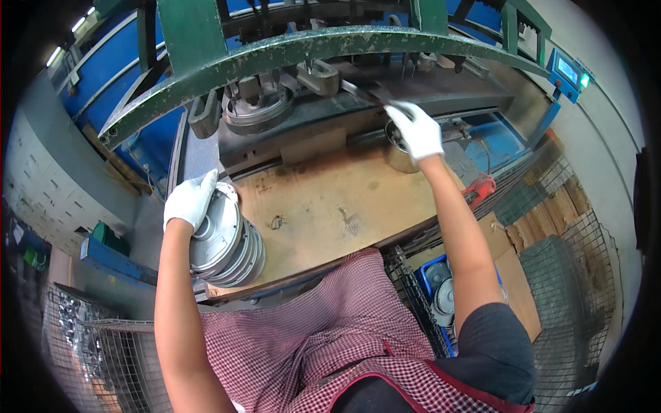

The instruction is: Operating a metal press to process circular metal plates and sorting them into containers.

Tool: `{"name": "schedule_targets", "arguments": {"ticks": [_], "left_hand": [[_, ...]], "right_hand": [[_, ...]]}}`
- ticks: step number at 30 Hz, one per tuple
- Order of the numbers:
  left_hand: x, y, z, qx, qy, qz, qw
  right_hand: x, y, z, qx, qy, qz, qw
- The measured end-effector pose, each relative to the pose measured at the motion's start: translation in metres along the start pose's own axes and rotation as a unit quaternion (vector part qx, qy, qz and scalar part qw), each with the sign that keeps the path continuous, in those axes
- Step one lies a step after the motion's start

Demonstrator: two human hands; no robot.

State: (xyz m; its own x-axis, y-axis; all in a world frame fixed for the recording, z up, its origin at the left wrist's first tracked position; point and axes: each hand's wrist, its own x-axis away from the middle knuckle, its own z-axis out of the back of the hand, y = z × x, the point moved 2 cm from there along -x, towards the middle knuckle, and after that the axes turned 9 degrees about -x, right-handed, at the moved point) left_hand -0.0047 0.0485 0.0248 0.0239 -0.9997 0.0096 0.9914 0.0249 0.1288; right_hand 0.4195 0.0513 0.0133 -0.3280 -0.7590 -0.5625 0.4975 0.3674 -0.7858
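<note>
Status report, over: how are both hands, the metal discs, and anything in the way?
Left hand at rim of stacked metal discs. Right hand by round container, gripping blurred thin tool. Green machine beam ahead, apart from both hands.

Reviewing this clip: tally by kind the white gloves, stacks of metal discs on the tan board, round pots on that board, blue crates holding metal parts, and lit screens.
White gloves: 2
Stack of metal discs: 1
Round pot: 1
Blue crate: 1
Lit screen: 1
Total: 6
</note>
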Motion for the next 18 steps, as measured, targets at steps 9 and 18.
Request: {"name": "schedule_targets", "arguments": {"ticks": [9,18], "left_hand": [[0.002,0.001,0.0,0.001,0.014,0.002,1.0],[-0.001,-0.001,-0.001,-0.003,0.011,0.018,1.0]], "right_hand": [[-0.093,-0.004,-0.085,0.157,-0.079,-0.039,0.984],[-0.106,0.022,0.002,0.182,0.06,-0.042,0.981]]}}
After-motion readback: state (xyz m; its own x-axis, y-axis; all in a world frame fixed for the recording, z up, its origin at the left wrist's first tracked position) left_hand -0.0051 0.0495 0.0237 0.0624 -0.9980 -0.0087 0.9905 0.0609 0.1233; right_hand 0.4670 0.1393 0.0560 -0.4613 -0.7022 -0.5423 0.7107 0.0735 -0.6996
